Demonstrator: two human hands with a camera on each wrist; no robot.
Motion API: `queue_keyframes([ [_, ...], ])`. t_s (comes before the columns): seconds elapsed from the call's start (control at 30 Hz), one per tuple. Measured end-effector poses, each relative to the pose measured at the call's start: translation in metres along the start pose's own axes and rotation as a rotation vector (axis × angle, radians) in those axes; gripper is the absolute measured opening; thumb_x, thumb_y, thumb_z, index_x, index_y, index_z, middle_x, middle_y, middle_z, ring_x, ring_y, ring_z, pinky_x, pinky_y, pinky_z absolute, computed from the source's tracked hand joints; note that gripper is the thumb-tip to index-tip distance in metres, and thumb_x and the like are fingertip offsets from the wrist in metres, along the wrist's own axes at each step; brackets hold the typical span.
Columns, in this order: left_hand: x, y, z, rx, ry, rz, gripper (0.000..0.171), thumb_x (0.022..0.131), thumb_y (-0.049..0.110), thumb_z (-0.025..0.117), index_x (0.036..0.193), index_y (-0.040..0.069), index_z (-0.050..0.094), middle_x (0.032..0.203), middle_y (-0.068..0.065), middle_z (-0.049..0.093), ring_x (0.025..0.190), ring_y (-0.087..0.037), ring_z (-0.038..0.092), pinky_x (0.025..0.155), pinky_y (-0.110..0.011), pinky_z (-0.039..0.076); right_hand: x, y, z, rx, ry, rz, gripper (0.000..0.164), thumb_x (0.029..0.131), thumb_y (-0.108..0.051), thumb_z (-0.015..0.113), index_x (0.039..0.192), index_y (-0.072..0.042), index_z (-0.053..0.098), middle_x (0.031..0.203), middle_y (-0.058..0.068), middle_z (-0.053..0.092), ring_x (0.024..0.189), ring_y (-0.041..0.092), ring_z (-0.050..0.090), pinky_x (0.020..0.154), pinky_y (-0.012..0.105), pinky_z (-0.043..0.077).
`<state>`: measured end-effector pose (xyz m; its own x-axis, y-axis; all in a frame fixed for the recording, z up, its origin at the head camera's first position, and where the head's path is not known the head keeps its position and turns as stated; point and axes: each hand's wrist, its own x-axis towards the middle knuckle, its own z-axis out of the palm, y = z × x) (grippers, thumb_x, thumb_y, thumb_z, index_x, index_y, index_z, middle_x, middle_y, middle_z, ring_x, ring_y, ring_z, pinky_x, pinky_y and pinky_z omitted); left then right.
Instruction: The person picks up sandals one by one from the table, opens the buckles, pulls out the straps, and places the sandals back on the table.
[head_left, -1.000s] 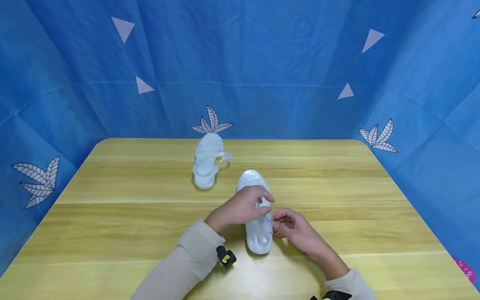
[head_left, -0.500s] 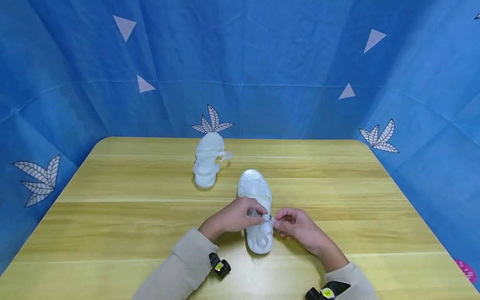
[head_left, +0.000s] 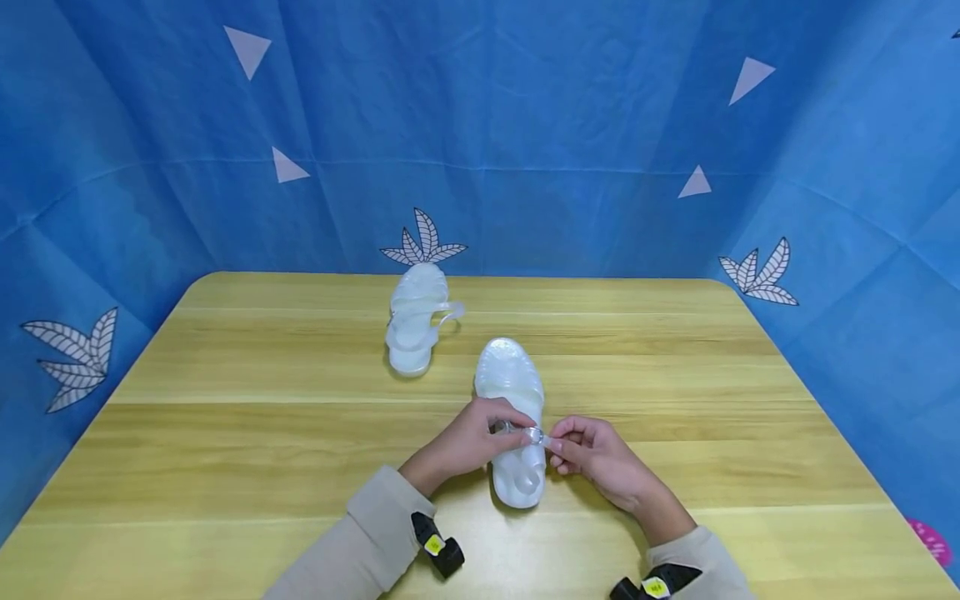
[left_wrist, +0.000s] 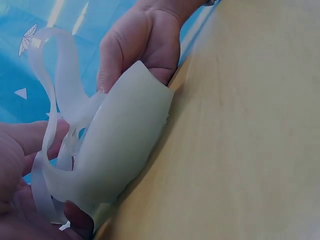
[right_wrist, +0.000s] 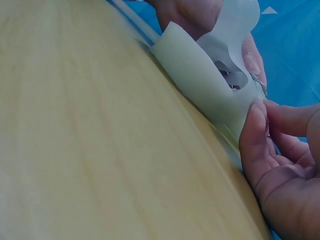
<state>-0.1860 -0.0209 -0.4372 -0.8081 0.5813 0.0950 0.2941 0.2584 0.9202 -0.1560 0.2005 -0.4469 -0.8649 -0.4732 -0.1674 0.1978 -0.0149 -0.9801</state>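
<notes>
A whitish translucent sandal point(head_left: 510, 367) lies on the table, toe pointing away from me. My left hand point(head_left: 471, 440) reaches over its middle and pinches the ankle strap beside a small metal buckle point(head_left: 536, 435). On the sandal's right side, my right hand point(head_left: 603, 462) pinches the strap's end between thumb and forefinger. The right wrist view has the sandal's heel point(right_wrist: 187, 67) in front, with the right fingertips point(right_wrist: 257, 112) close to the buckle. In the left wrist view, the heel and the looped back strap point(left_wrist: 67, 70) hide part of the left fingers.
A matching sandal point(head_left: 410, 321) lies farther back and to the left, its strap sticking out to the right. The wooden table point(head_left: 262, 467) ends at a blue patterned cloth point(head_left: 555, 125) behind and at the sides.
My left hand has come down and nearer to me from over the sandal's middle to the buckle. The right fingers have closed on the strap's end. The far sandal stays put.
</notes>
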Motion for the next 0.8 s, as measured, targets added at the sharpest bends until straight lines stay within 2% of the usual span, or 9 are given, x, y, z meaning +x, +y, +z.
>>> queue_keyframes([
  [0.37, -0.001, -0.009, 0.004, -0.115, 0.055, 0.042, 0.018, 0.084, 0.011, 0.070, 0.101, 0.006, 0.073, 0.093, -0.002, 0.067, 0.089, -0.009, 0.057, 0.081, -0.025, 0.046, 0.001, 0.000, 0.007, 0.060, 0.053, -0.014, 0.009, 0.092, -0.007, 0.059, 0.095, 0.000, 0.055, 0.082, 0.002, 0.058, 0.072, 0.007, 0.058, 0.067, 0.020, 0.052],
  [0.8, -0.002, -0.012, 0.005, -0.094, 0.049, 0.067, 0.017, 0.085, 0.013, 0.069, 0.101, 0.008, 0.073, 0.092, -0.001, 0.067, 0.083, -0.007, 0.054, 0.071, -0.021, 0.043, 0.002, 0.001, 0.009, 0.092, 0.091, -0.009, 0.007, 0.091, -0.009, 0.061, 0.093, -0.003, 0.059, 0.081, 0.000, 0.061, 0.069, 0.006, 0.058, 0.064, 0.018, 0.052],
])
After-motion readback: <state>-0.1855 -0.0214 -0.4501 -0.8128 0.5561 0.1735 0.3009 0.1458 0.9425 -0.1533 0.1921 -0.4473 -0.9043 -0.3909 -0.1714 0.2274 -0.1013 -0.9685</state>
